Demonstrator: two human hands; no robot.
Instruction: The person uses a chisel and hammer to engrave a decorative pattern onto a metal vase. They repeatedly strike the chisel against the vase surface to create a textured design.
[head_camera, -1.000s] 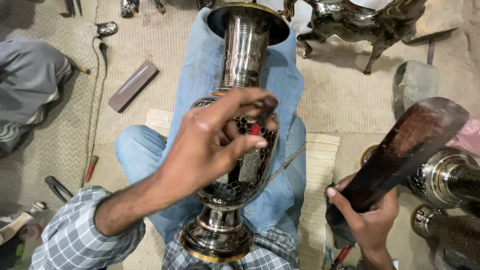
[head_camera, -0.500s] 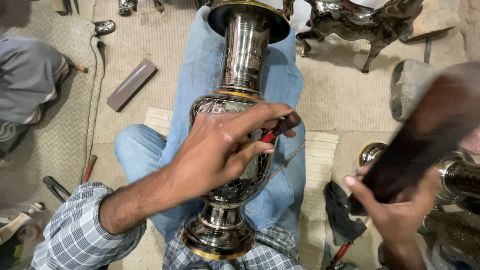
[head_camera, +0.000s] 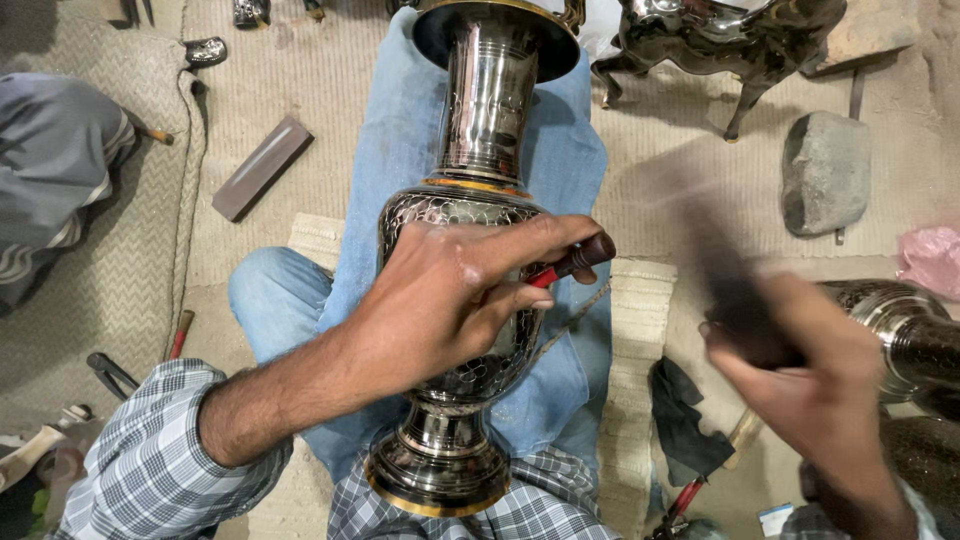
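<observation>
The vase (head_camera: 470, 260) lies along the person's lap on blue cloth (head_camera: 400, 150). The left hand (head_camera: 440, 300) rests on its belly, fingers pinching a chisel (head_camera: 575, 258) against the metal. Right of the vase, the right hand (head_camera: 810, 370) grips a blurred mallet (head_camera: 730, 290)

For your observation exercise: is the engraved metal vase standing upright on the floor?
No: the vase lies lengthwise along the person's denim-clad leg, steadied by the left hand.

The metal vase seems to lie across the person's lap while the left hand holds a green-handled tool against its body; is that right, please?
Not quite: the head view shows the tool has a red handle, not green. The left hand does hold it against the metal vase lying across the lap.
</observation>
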